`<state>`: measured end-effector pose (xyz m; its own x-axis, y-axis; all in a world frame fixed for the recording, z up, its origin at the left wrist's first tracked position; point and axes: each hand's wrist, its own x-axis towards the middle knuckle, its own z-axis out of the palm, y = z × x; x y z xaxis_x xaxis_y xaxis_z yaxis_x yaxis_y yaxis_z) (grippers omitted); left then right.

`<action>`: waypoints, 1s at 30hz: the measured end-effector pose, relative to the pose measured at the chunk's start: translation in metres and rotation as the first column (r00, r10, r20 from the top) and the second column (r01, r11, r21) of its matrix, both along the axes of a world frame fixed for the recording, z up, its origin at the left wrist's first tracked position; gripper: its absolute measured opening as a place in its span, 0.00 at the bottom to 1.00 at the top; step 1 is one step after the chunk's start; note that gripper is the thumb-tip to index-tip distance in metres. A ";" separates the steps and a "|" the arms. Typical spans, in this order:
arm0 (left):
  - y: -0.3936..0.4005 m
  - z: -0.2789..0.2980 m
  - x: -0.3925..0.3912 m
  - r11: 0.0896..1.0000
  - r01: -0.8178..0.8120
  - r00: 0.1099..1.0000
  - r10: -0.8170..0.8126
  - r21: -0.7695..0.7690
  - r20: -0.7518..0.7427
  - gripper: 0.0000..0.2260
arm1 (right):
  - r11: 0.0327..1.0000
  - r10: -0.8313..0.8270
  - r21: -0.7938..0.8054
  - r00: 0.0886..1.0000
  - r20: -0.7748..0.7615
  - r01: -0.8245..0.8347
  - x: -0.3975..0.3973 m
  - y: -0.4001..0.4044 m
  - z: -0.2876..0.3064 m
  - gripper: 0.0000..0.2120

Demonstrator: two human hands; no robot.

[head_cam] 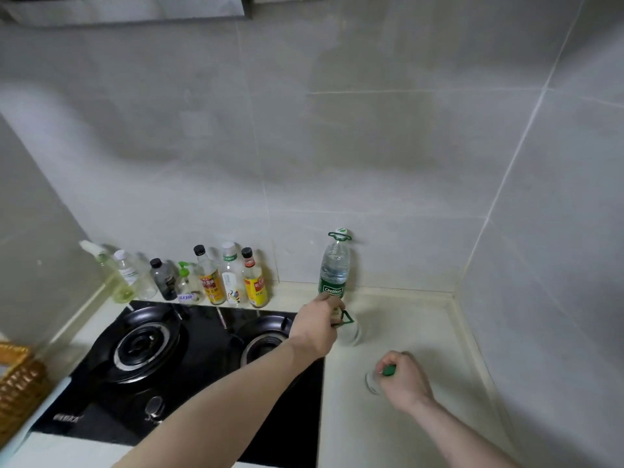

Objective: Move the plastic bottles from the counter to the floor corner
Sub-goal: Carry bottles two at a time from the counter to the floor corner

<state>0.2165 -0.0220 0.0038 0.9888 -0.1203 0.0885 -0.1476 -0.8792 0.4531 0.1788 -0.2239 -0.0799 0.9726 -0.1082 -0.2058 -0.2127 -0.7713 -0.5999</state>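
Three clear plastic water bottles stand on the cream counter (405, 332). The tallest bottle (334, 265), with a green label and a green carry loop under its white cap, stands by the back wall, untouched. My left hand (319, 327) is closed around the green handle at the top of a second bottle (351, 334), seen from above just in front of the tall one. My right hand (403, 380) grips the neck of a third bottle (373, 381), whose green cap shows between my fingers.
A black two-burner gas hob (189, 352) lies left of the bottles. Several condiment and soap bottles (216, 278) line the back wall behind it. A wicker basket (17, 383) sits at the far left edge. Grey tiled walls meet in a corner on the right.
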 end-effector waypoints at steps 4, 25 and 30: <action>-0.002 0.007 -0.024 0.999 -0.048 0.998 0.048 -0.008 0.032 0.15 | 0.997 0.074 0.003 0.997 0.003 -0.074 -0.003 -0.005 0.001 0.00; 0.141 0.040 -0.315 0.853 -0.479 0.867 0.496 -0.207 0.041 0.12 | 0.542 0.824 -0.095 0.550 -0.133 -0.835 -0.119 0.175 0.088 0.07; 0.201 0.041 -0.409 0.762 -0.616 0.771 0.635 -0.200 0.044 0.10 | 0.397 0.913 -0.103 0.404 -0.055 -0.912 -0.182 0.264 0.106 0.07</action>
